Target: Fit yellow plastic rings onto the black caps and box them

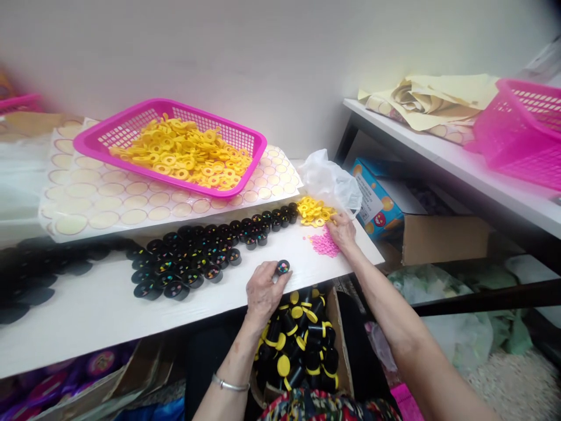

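My left hand [265, 286] grips a small round black cup [283, 267] between thumb and fingers, at the front edge of the white table. Small coloured bits show inside the cup. My right hand [343, 232] reaches to the right end of the table. Its bent fingertips are together on the edge of a pile of yellow plastic rings [312, 210], seemingly pinching one; the fingers partly hide it. Small pink pieces [325, 243] lie beside and partly under that hand. To the left, many similar black cups [193, 257] stand in rows with coloured bits inside.
A pink basket [258, 153] of yellow rings rests on printed sheets [105, 202] at the back. Below the table edge, a cardboard box [343, 345] holds black containers with yellow lids. A plastic bag [333, 178] lies behind the ring pile. Another shelf [421, 149] stands right.
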Demonstrator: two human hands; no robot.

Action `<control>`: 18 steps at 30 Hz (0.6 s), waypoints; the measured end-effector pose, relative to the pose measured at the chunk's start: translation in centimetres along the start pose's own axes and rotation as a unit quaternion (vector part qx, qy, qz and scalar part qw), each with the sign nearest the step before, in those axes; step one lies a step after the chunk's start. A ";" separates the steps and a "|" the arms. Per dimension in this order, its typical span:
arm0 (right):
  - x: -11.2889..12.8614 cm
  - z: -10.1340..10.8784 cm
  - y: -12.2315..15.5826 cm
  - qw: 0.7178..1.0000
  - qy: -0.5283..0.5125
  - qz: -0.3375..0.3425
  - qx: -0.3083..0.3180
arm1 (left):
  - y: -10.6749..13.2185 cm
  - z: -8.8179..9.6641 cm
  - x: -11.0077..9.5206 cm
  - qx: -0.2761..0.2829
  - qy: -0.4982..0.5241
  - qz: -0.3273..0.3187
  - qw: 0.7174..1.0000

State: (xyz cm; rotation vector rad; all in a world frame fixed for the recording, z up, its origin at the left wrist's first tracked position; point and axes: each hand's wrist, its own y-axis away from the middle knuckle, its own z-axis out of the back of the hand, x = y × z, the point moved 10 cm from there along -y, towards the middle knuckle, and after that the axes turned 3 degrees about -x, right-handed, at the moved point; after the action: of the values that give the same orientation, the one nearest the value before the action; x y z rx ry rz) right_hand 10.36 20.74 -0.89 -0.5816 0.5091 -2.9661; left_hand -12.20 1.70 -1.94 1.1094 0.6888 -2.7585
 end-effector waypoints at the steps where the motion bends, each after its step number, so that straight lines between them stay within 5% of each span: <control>1: 0.1 0.2 0.1 1.000 0.005 0.008 -0.009 | 0.0 0.0 0.1 -0.003 0.002 -0.001 1.000; 10: 1.3 4.0 0.6 0.990 -0.027 0.067 -0.118 | 0.0 0.1 0.1 -0.008 0.024 0.026 0.999; 14: 5.9 5.2 4.4 0.976 -0.109 0.165 -0.087 | 0.0 -0.1 0.3 0.005 0.062 0.035 0.997; 18: 11.7 6.1 10.9 0.943 -0.162 0.288 -0.045 | 0.4 1.1 1.5 -0.036 0.213 0.086 0.973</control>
State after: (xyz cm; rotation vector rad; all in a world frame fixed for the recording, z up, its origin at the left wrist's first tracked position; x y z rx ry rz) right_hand 2.00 7.00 4.87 -0.7561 0.6486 -2.2528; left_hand -13.90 0.95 -2.41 1.6798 0.6853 -2.3517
